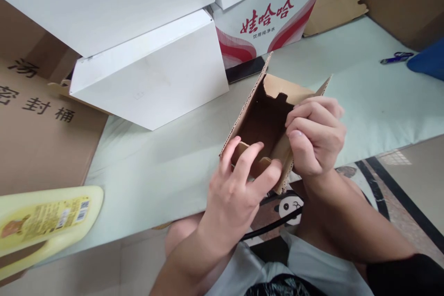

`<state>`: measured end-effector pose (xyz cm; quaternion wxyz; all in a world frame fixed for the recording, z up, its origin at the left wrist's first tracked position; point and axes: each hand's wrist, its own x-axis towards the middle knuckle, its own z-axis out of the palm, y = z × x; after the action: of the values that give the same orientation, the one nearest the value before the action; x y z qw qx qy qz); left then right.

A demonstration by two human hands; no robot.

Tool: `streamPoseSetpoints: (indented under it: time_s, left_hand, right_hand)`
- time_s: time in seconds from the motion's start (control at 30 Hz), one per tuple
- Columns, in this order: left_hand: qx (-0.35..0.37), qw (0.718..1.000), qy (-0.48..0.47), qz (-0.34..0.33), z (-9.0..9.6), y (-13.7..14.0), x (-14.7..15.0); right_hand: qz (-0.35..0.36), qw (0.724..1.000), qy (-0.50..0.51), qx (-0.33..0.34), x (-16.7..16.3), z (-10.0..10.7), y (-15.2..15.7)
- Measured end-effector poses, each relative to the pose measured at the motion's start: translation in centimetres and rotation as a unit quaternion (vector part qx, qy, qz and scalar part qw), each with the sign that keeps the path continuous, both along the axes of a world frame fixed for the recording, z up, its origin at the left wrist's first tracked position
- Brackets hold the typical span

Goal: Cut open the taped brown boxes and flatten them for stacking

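Note:
A small brown cardboard box (255,111) is tilted in front of me at the table's near edge, its open end facing up and its flaps standing out. Inside it looks dark, and I cannot see anything in there. My left hand (239,185) grips the near side, with fingertips bent over the near flap into the opening. On the other side, my right hand (317,132) pinches the right-hand flap between curled fingers and thumb. The box's underside is hidden by my hands.
White boxes (149,74) and a red-and-white carton (270,23) are stacked behind. A dark phone-like slab (244,70) lies by the carton. Large brown cartons (45,138) stand left. A pale yellow bottle (52,215) lies at the front left. Blue scissors (397,58) lie far right.

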<state>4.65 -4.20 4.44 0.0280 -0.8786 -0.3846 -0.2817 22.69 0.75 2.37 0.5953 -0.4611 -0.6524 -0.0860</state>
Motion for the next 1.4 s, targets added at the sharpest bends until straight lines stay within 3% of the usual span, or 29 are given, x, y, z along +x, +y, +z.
streamPoseSetpoints:
  time_s: [0.93,1.4]
  left_hand:
    - [-0.016,1.0,-0.018,-0.013,-0.4,0.4,-0.2]
    - [-0.13,0.988,0.048,-0.07,-0.8,2.1,-1.3]
  right_hand:
    - [0.006,1.0,0.009,-0.014,-0.1,0.0,0.1]
    - [0.0,1.0,-0.009,-0.003,-0.8,-0.2,0.2]
